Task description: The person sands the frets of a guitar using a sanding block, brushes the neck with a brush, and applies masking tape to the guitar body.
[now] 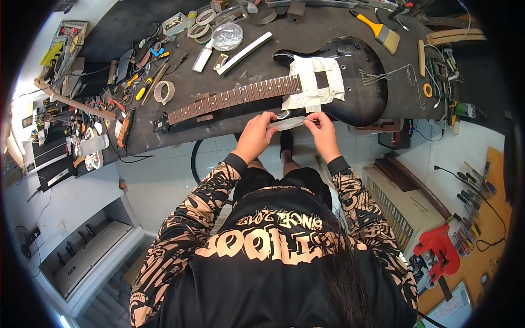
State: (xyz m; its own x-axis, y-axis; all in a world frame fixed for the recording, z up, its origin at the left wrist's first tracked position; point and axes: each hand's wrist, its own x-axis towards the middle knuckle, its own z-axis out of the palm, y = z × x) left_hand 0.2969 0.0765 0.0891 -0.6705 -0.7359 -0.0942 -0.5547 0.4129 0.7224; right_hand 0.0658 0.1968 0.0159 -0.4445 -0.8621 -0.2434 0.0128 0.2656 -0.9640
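Between my two hands stretches a pale strip of masking tape (288,124), just off the front edge of the bench. My left hand (256,134) is closed on one end, thumb and fingers pinched. The other end is pinched by my right hand (322,133). Right beyond them lies a black electric guitar (365,87), body to the right and neck to the left. Cream masking tape (303,101) covers the middle of its body around a dark rectangular opening. The fretboard (235,97) is brown with pale dots, and a block partly shows under the neck.
The dark workbench (219,123) carries tape rolls (163,92), a yellow-handled brush (377,31), a white bar (244,53) and thin loose wires (383,77). Many hand tools crowd the left side. An orange-handled tool (126,127) lies near the left front edge.
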